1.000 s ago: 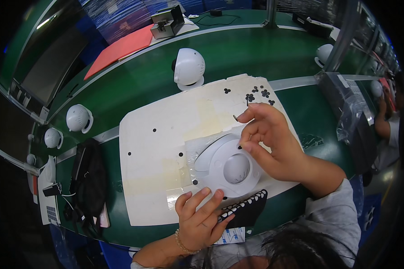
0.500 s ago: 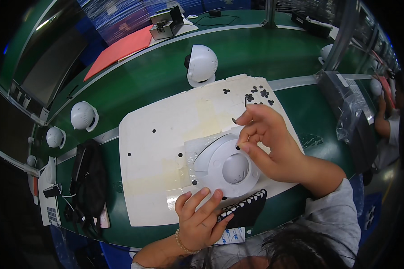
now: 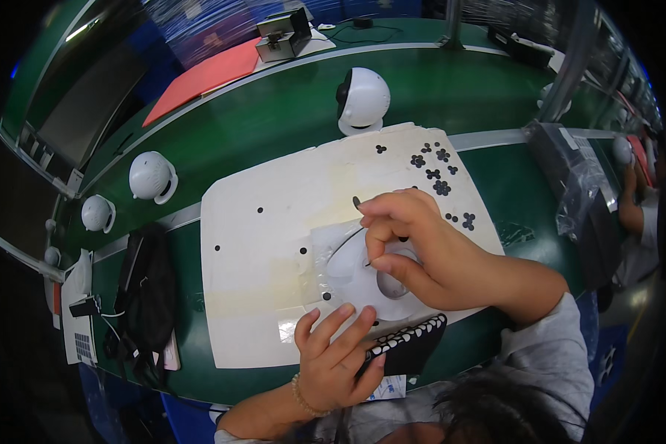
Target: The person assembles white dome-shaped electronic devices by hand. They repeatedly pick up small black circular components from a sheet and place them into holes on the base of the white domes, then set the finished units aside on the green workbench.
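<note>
A white rounded camera housing part [image 3: 348, 275] lies on clear wrap on the pale board, partly covered by both hands. My right hand [image 3: 429, 248] is over it with fingers curled in, pinching a small black round pad [image 3: 368, 263] between thumb and finger. Another dark pad [image 3: 357, 202] clings to a raised fingertip. Fingertips of my left hand [image 3: 337, 359] rest along the part's near rim. Between that hand's thumb and forefinger sits the end of a black sheet [image 3: 414, 351], its folded edge lined with white dots.
Several black pads [image 3: 442, 188] lie scattered on the board [image 3: 251, 285]. Beyond it stands a white round camera [image 3: 366, 100]; another camera [image 3: 152, 176] is at left. A black bag [image 3: 152, 288] lies left, a dark box with plastic [image 3: 570, 170] right. Another person's arm [image 3: 630, 200] shows far right.
My right hand has moved left across the housing part, now covering more of its round opening. My left hand stays at the near rim. The whole view has shifted slightly.
</note>
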A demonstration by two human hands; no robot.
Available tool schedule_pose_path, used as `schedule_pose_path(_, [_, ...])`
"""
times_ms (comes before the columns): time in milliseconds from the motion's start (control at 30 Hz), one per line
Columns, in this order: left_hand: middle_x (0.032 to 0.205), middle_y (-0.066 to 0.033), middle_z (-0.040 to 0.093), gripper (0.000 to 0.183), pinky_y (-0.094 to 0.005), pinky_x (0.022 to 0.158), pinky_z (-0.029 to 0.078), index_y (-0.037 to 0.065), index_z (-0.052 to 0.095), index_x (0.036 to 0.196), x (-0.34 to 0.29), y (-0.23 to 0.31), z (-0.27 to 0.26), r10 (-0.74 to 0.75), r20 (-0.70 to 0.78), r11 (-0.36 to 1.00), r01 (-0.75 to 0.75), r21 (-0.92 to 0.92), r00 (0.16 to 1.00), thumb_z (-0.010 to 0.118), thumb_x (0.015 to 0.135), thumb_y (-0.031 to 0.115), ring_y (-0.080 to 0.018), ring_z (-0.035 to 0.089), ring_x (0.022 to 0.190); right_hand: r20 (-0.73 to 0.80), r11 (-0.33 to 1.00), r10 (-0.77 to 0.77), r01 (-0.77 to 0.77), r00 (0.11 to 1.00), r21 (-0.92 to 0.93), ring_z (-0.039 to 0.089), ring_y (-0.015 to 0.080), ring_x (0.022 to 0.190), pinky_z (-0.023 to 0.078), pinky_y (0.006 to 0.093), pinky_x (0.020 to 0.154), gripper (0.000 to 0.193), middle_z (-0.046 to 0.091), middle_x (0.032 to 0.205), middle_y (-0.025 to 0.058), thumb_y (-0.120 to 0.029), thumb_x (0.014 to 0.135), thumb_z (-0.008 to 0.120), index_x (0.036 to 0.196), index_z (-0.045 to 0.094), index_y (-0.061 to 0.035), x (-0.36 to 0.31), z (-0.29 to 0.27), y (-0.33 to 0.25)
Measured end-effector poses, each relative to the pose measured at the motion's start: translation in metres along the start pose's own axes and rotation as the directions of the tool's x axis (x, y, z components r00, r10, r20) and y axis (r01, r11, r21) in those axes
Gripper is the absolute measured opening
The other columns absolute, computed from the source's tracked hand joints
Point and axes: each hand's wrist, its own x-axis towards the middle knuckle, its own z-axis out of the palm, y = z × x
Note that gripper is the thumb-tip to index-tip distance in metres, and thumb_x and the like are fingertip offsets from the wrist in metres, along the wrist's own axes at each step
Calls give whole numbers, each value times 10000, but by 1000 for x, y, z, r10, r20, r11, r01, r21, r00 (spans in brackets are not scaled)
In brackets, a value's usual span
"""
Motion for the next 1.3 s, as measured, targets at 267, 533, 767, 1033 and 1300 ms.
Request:
schedule_pose_path(267, [1163,-92,550,155,-434,948,224,48,597,751,-1,-2,-4,7,4,1000,-7,-11,1000,588,699,194,-249,460,1088,78,997,62,-66,995,50,458,267,862,287,395,889,456,515,815,76,46,743,497,1172,353,-12,4,4,-1])
schedule_pose_path(533, [1177,-92,540,141,-445,940,229,37,589,737,0,-2,-1,20,-8,1000,-20,-8,1000,597,694,172,-251,459,1086,91,908,-28,63,995,-414,506,234,941,233,439,959,372,542,853,39,-2,731,578,1081,467,-59,-1,5,-9])
schedule_pose_path(767, [1185,-95,533,131,-457,936,229,25,567,709,0,-2,0,11,-15,1000,-12,-25,1000,603,695,150,-265,440,1099,-73,944,-5,-19,997,-330,337,339,1196,188,481,972,158,434,1200,120,-69,735,613,877,565,-120,-29,-4,-18])
schedule_pose_path(1033, [1203,-154,502,169,-489,934,222,-14,522,739,-2,-8,5,63,-34,996,-65,-58,997,601,708,132,-314,393,1137,125,988,109,-93,986,-126,128,447,1283,167,520,970,93,241,1364,213,-88,771,588,820,509,-87,-46,5,-10])
schedule_pose_path(1300, [1174,-111,540,191,-457,942,233,37,488,652,-1,-6,8,27,-89,998,-32,-54,996,600,737,165,-273,416,1130,118,985,104,-86,987,-150,155,434,1281,176,516,967,91,250,1363,216,-107,773,593,822,520,-84,-46,8,-9])
